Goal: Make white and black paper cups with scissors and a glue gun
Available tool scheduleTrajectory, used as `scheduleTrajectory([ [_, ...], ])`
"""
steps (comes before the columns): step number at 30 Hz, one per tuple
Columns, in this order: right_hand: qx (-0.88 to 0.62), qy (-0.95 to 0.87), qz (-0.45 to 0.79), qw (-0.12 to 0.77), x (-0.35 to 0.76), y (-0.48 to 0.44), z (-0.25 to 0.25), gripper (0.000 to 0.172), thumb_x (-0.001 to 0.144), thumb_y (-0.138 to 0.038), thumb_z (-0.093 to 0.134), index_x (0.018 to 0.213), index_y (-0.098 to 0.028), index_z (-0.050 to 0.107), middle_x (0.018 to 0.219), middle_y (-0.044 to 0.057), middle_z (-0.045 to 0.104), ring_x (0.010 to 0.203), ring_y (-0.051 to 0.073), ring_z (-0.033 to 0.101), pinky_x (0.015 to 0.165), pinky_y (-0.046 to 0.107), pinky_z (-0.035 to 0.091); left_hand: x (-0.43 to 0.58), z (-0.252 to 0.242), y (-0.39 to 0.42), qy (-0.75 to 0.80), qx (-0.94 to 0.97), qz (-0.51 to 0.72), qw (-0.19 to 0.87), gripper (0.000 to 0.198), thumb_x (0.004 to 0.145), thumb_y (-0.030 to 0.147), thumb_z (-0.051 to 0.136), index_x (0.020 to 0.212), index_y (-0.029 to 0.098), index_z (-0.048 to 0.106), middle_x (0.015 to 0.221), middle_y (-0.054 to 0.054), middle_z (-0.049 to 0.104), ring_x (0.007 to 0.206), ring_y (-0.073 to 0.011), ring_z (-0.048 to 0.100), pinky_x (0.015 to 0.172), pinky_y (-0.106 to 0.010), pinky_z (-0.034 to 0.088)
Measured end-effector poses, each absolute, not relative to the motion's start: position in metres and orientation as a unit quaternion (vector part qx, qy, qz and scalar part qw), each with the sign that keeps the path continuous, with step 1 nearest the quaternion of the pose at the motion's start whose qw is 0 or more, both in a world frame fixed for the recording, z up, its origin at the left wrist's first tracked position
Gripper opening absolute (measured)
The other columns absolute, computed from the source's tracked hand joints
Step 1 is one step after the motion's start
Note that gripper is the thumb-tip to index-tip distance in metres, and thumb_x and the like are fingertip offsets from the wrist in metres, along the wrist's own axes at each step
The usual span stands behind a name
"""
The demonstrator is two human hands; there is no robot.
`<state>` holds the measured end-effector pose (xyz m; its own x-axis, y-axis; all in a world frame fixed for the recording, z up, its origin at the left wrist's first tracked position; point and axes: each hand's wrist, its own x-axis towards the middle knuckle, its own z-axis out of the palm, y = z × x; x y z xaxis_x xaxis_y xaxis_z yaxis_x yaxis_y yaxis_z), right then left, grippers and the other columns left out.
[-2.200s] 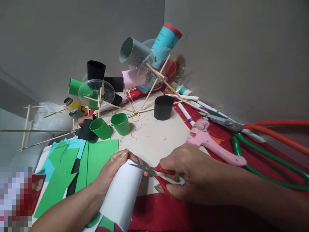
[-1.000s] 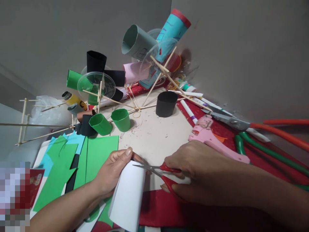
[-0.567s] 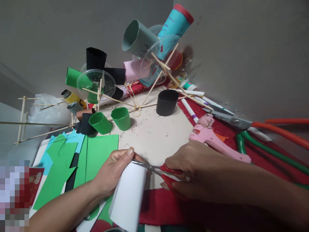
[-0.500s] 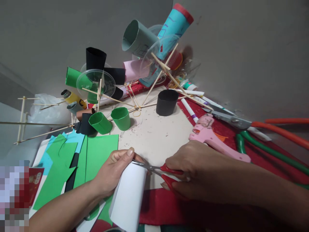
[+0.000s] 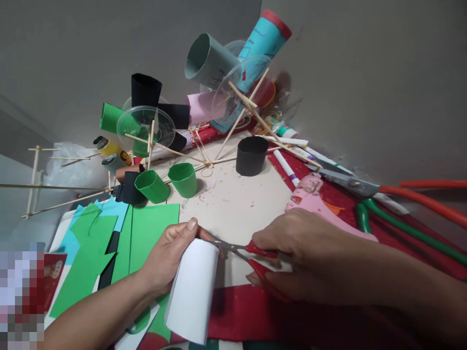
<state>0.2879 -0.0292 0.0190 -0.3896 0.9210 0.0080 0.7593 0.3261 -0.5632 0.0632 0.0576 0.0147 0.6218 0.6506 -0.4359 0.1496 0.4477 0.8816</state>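
My left hand [image 5: 171, 253] is closed on a white sheet of paper [image 5: 193, 291] curved into a roll, its thumb at the upper edge. In my right hand [image 5: 288, 248] is a pair of red-handled scissors [image 5: 237, 248], with fingers through the loops. The blades are parted and their tips reach the top edge of the roll, beside my left fingers; the far tip is partly hidden. Two short green paper tubes [image 5: 182, 180] and a black paper tube [image 5: 251, 155] stand beyond my hands.
Green paper sheets [image 5: 153, 223] lie at the left. A pink glue gun [image 5: 310, 192] and large orange-handled shears [image 5: 357, 184] are at the right. Behind stand wheel-like models of clear plastic discs [image 5: 146, 129], paper tubes and wooden sticks [image 5: 239, 121].
The scissors have shifted slightly right and their blades now lie less far across the paper's top edge. My left hand has moved a little left with the roll.
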Motion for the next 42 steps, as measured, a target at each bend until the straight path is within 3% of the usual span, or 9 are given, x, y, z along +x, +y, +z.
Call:
scheduleTrajectory([
  [12, -0.539, -0.788, 0.266, 0.135, 0.2817, -0.0273, 0.0187, 0.023, 0.073, -0.029, 0.057, 0.057, -0.019, 0.045, 0.047, -0.005, 0.049, 0.043, 0.008, 0.031, 0.046, 0.026, 0.017, 0.0599, 0.0103, 0.056, 0.383, 0.512, 0.177, 0.748, 0.044, 0.084, 0.056, 0.062, 0.072, 0.014, 0.07, 0.063, -0.003, 0.066, 0.047, -0.0091, 0.05, 0.045, -0.02, 0.037],
  [23, -0.507, -0.783, 0.321, 0.165, 0.2823, -0.0254, 0.0148, 0.02, 0.073, -0.026, 0.054, 0.058, -0.019, 0.043, 0.05, -0.005, 0.05, 0.046, 0.008, 0.035, 0.048, 0.025, 0.021, 0.0619, 0.0104, 0.0559, 0.37, 0.516, 0.179, 0.751, 0.045, 0.086, 0.055, 0.06, 0.072, 0.014, 0.071, 0.072, -0.005, 0.071, 0.049, -0.0085, 0.053, 0.046, -0.019, 0.039],
  [33, -0.475, -0.779, 0.356, 0.204, 0.2823, -0.0222, 0.0111, 0.023, 0.076, -0.023, 0.054, 0.058, -0.019, 0.04, 0.051, -0.006, 0.044, 0.046, 0.007, 0.034, 0.048, 0.023, 0.022, 0.0634, 0.0136, 0.0561, 0.366, 0.499, 0.188, 0.763, 0.045, 0.085, 0.054, 0.062, 0.069, 0.013, 0.071, 0.066, -0.003, 0.069, 0.048, -0.0078, 0.052, 0.045, -0.018, 0.039],
  [42, -0.456, -0.783, 0.362, 0.22, 0.285, -0.0239, 0.0099, 0.017, 0.074, -0.014, 0.054, 0.058, -0.019, 0.047, 0.051, -0.007, 0.044, 0.047, 0.006, 0.035, 0.049, 0.022, 0.024, 0.0618, 0.0131, 0.0548, 0.366, 0.487, 0.198, 0.768, 0.041, 0.084, 0.052, 0.065, 0.071, 0.014, 0.071, 0.072, -0.004, 0.072, 0.051, -0.0096, 0.057, 0.047, -0.02, 0.042],
])
